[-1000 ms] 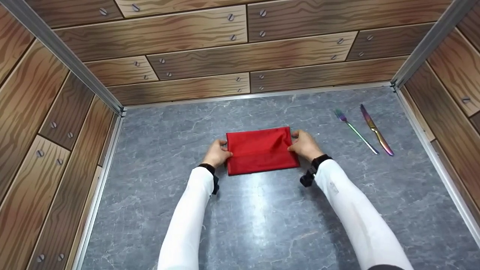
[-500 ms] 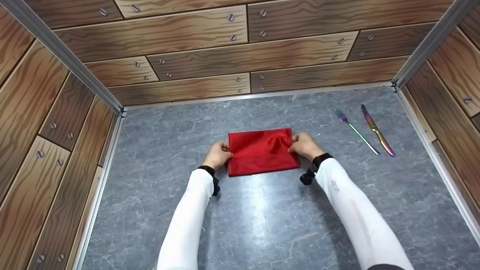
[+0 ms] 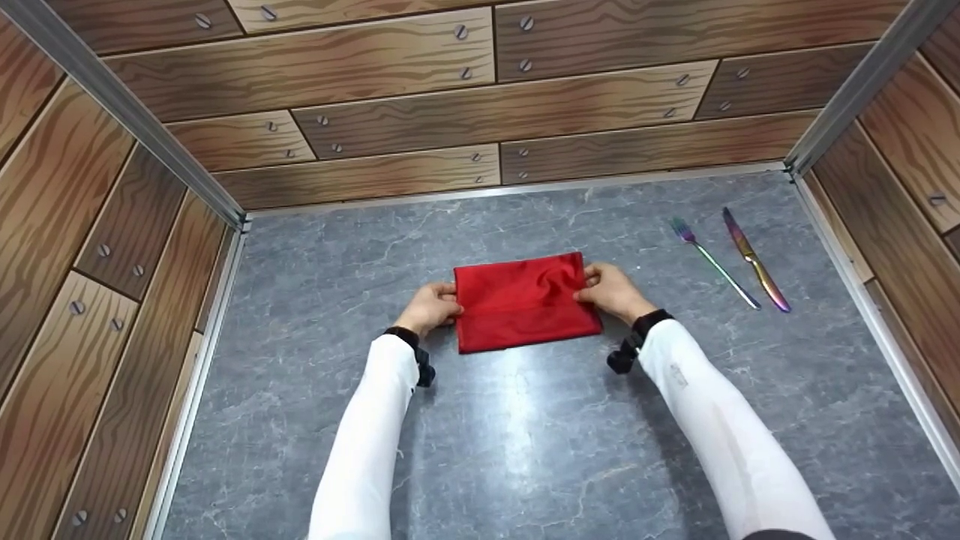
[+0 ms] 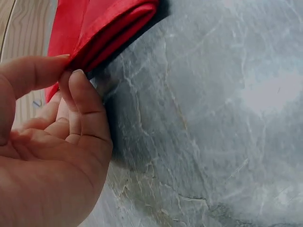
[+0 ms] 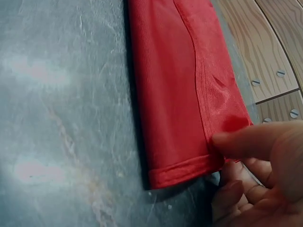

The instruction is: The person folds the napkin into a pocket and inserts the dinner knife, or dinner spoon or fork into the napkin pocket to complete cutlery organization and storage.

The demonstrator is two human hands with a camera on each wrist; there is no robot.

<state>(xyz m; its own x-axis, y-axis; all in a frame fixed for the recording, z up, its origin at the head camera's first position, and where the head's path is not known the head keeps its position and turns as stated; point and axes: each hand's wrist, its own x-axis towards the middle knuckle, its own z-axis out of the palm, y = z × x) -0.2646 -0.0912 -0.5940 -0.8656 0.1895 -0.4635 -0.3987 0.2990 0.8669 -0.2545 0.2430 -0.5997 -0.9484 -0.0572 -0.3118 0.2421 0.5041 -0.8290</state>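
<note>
A folded red cloth napkin [image 3: 517,304] lies in the middle of the grey marbled surface in the head view, its layers stacked and a crease puckered near the right end. My left hand [image 3: 429,308] pinches its left edge between thumb and fingers; in the left wrist view the folded layers [image 4: 111,40] show at the fingertips. At the opposite edge my right hand [image 3: 611,291] pinches the napkin, thumb on top and fingers below. The right wrist view shows the hemmed end of the napkin [image 5: 170,118] beside that thumb.
A rainbow-coloured fork [image 3: 716,262] and a matching table knife [image 3: 754,259] lie side by side to the right of the napkin. Wood-patterned walls [image 3: 397,97] with metal edging enclose the grey surface [image 3: 517,450] at the back and both sides.
Both hands keep their pinch on the napkin. Its upper right corner rises slightly, and the pucker near the right end has deepened. The left wrist has shifted a little to the left.
</note>
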